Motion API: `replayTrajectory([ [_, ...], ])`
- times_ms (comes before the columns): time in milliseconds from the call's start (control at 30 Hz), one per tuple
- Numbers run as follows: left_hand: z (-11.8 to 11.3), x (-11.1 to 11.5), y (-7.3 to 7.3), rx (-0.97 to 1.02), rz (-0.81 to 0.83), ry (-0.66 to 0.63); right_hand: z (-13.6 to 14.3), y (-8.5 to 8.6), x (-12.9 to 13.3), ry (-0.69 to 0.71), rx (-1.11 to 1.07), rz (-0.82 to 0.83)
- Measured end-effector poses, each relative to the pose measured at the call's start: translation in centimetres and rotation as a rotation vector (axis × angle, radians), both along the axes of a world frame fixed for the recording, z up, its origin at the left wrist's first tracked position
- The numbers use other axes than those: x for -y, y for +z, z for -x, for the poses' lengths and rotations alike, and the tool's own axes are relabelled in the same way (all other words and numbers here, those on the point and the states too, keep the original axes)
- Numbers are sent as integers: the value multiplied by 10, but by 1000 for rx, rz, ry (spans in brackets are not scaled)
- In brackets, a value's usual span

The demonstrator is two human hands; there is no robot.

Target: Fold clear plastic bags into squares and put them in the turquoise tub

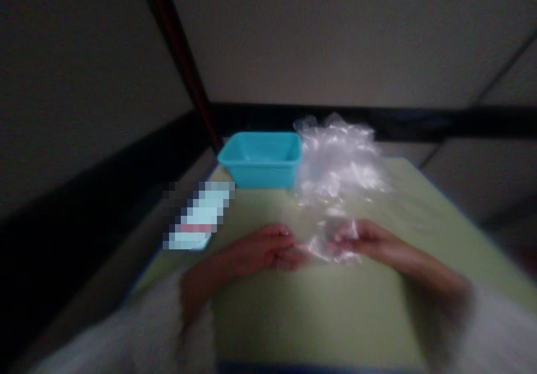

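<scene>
At the left edge of the surface [310,318], which is yellow-green with a blue edge, lies a pale, flat item [201,214] whose details are masked by coarse blocks. The bare left hand [281,245] comes in over the surface from a fluffy white sleeve [138,323], its fingers pointing inward at the near part of the clear plastic. Blur hides whether its grip is closed on the film or only touching it. Beyond this hand, near the far edge, a turquoise tub [264,175] stands upright, with nothing visible inside. Right beside the tub is a heaped, crinkled mass of clear plastic [339,164]; a thin, shiny portion [319,246] lies between the hands, though whether it joins the heap is unclear. The right hand [363,237] has its fingers bent around that portion, its grip apparently closed on it; another white sleeve [495,323] follows at the right. The step in hand looks like two-handed handling of the film near its close end. As a judgement, the next move calls for a light pinch from both sides, since such thin film could slip, cling or drag the heap along.
</scene>
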State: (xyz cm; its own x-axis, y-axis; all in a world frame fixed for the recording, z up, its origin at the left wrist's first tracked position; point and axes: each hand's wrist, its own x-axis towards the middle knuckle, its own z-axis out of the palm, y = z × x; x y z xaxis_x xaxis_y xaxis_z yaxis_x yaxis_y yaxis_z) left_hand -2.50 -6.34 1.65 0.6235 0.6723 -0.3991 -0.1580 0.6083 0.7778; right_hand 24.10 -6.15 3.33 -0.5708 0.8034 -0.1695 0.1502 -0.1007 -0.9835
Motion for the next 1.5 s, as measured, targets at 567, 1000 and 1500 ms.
replayTrajectory([
  [567,3,-2,12,-107,-33,53,2,-15,-2,-204,-107,116],
  [1000,-4,-5,0,-529,-644,324,-1,-5,-4,-294,216,-375],
  [1500,-5,-5,5,-481,-592,288,3,-5,0,-286,382,-580],
])
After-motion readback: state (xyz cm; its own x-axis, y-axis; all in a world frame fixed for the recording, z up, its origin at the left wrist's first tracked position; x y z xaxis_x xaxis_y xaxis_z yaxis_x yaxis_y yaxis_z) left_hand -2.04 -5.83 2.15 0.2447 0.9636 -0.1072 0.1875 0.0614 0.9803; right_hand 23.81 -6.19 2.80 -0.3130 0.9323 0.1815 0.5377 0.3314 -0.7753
